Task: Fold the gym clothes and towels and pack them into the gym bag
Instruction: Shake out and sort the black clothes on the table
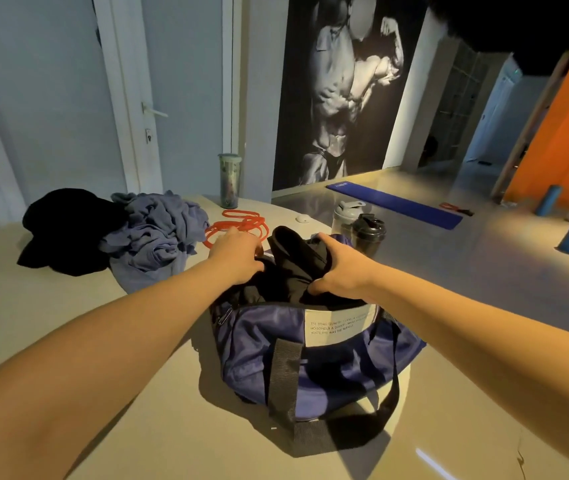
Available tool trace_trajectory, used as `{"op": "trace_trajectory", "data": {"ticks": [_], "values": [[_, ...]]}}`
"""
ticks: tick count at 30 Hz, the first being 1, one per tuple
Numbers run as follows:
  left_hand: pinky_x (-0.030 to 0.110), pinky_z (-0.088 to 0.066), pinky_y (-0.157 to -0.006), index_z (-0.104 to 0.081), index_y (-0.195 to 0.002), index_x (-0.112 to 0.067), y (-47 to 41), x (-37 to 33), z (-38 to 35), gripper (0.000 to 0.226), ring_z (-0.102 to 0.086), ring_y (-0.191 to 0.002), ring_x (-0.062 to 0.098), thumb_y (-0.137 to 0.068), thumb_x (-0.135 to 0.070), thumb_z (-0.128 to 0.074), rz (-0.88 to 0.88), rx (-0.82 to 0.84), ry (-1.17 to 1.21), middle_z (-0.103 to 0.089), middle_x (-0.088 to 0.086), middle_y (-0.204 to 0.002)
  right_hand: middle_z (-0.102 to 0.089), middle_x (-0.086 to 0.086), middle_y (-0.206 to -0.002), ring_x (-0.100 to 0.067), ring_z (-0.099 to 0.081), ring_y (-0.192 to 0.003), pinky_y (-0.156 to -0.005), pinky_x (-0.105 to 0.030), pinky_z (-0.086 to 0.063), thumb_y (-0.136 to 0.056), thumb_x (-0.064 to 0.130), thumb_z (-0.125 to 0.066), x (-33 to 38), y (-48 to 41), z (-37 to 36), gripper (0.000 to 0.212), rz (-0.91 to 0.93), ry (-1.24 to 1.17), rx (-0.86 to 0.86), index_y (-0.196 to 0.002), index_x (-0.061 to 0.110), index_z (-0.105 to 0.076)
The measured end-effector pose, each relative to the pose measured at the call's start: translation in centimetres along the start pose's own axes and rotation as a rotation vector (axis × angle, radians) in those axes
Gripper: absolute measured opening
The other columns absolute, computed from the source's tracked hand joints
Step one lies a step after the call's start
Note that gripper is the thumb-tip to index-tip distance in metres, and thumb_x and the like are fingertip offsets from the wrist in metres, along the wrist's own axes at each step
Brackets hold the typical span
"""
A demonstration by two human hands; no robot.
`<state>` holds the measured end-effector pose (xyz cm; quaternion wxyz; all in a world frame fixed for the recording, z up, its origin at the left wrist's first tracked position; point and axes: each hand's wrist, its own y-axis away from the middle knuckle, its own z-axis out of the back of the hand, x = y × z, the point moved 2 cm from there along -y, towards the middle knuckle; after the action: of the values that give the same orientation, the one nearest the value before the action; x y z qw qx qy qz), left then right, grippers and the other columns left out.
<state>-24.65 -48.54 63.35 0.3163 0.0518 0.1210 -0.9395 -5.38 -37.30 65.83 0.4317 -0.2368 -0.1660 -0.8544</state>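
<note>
My left hand (238, 252) and right hand (340, 268) both grip the black garment (296, 271) in the open gym bag (328, 351). Risk: pushing it down bunched undoes the fold and wastes space.

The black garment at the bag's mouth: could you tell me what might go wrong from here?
The black garment sits bunched above the gym bag's opening, so it may crumple and crowd out the grey-blue clothes. The dark shaker bottle stands just behind; the right hand might topple it.
</note>
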Motion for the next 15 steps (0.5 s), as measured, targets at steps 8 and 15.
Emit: {"op": "trace_trajectory", "data": {"ticks": [8,15], "values": [[0.033,-0.04,-0.056,-0.068,-0.085,-0.011,-3.0,0.5,1.7,0.023,-0.061,-0.076,0.028,-0.095,-0.029,-0.059,0.159,-0.187,0.239,-0.066,0.008,-0.082,-0.049,0.003,-0.143,-0.017,-0.05,-0.119,-0.095,-0.024,-0.039,-0.086,0.02,-0.075,1.0,1.4,0.2,0.098,0.147,0.112,0.079,-0.16,0.029,-0.012],[0.031,-0.044,-0.059,-0.056,-0.069,-0.022,-2.5,-0.9,4.6,0.03,-0.059,-0.069,0.021,-0.096,-0.034,-0.06,0.12,-0.405,0.54,-0.065,0.003,-0.072,-0.043,-0.005,-0.155,-0.025,-0.044,-0.139,-0.106,-0.026,-0.036,-0.081,0.015,-0.08,2.6,-1.8,-1.9,0.103,0.143,0.043,0.113,-0.161,0.022,-0.017]]}}
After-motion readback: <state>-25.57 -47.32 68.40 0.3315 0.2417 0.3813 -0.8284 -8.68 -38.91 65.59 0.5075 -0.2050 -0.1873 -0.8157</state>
